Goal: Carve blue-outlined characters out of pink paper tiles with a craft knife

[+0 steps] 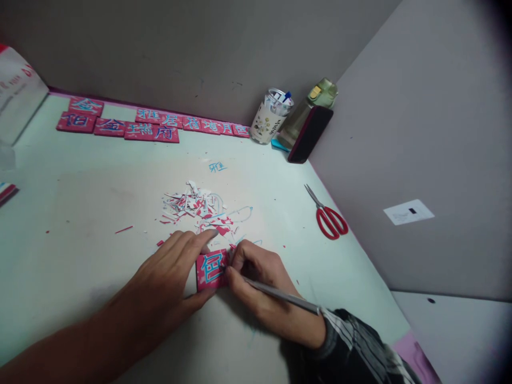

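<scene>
A small red tile (203, 281) with a blue-outlined character lies on the worn sheet in front of me. My left hand (170, 274) grips it at its left side, thumb on the near edge and fingers at the far edge. In my right hand (266, 282) is a slim grey metal craft knife (282, 295), held like a pen. Its tip meets the right part of the tile, mostly hidden by my fingers. Just beyond lies a heap of red and white shavings (194, 202).
Several finished-looking red tiles (152, 132) with blue characters line the back edge. A pen jar (264, 122), a bottle (294, 125) and a leaning phone (310, 136) stand at the back right. Red-handled scissors (330, 221) lie at right, a paper bag (20, 101) at left.
</scene>
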`<state>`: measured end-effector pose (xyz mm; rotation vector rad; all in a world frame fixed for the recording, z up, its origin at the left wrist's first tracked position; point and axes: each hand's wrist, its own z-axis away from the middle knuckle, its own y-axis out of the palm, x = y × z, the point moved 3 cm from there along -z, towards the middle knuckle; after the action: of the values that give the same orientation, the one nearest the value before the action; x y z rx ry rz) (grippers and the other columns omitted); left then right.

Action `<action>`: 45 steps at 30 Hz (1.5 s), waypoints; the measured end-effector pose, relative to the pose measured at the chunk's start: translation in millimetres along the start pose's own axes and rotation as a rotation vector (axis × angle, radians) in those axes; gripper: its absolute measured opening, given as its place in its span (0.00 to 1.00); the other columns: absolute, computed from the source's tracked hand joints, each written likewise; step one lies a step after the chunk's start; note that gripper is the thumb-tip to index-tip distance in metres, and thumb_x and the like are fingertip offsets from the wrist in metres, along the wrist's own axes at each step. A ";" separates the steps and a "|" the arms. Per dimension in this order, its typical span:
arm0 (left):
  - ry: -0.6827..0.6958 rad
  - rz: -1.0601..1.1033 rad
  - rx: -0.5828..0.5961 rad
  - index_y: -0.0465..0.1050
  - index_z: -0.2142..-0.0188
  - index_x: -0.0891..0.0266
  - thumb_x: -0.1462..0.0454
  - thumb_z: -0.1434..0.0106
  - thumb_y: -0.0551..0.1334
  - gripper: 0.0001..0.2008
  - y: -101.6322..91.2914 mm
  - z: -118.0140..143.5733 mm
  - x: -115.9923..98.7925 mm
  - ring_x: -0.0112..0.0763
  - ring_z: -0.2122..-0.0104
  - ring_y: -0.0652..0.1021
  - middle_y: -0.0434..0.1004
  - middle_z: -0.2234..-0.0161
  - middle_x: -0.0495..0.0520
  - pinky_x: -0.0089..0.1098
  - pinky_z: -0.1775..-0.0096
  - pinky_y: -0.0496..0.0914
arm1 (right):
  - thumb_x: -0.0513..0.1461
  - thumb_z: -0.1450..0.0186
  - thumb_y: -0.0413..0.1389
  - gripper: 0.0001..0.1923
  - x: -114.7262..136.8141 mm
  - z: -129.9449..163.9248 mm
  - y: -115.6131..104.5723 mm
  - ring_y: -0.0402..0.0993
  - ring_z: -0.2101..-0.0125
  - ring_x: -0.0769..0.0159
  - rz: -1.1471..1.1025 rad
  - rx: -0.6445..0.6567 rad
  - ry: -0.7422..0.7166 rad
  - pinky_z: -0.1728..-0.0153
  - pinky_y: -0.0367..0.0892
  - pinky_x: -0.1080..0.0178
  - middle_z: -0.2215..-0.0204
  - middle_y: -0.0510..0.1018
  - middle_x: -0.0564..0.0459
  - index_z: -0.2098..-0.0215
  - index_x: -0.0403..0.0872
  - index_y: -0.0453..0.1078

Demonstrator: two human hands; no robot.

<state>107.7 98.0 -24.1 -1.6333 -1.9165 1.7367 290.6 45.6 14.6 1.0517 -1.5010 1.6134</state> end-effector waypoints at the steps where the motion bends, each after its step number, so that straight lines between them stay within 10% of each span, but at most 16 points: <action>1: 0.006 -0.004 0.005 0.57 0.33 0.57 0.59 0.30 0.63 0.28 -0.5 -0.6 0.1 0.44 0.53 0.80 0.78 0.52 0.57 0.42 0.53 0.77 | 0.39 0.31 0.56 0.12 1.1 -0.2 -0.4 0.61 0.74 0.70 -0.004 0.008 0.006 0.72 0.57 0.62 0.74 0.70 0.58 0.71 0.50 0.60; 32: 0.050 -0.038 -0.019 0.61 0.35 0.60 0.63 0.31 0.62 0.26 3.0 0.9 -5.4 0.46 0.53 0.78 0.78 0.52 0.58 0.42 0.51 0.75 | 0.37 0.32 0.57 0.11 1.3 -3.3 -4.4 0.60 0.73 0.69 -0.123 0.038 0.178 0.71 0.57 0.62 0.73 0.70 0.60 0.71 0.50 0.61; 45: -0.004 0.133 0.234 0.56 0.28 0.47 0.61 0.29 0.65 0.34 -1.7 9.6 19.1 0.45 0.40 0.79 0.77 0.36 0.55 0.42 0.43 0.77 | 0.37 0.31 0.57 0.11 5.4 0.0 -2.6 0.58 0.74 0.71 -0.085 0.062 0.185 0.73 0.56 0.63 0.75 0.67 0.61 0.70 0.50 0.61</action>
<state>92.2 105.6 -36.7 -1.7033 -1.5671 1.9294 290.6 45.6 20.6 0.9582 -1.2751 1.6582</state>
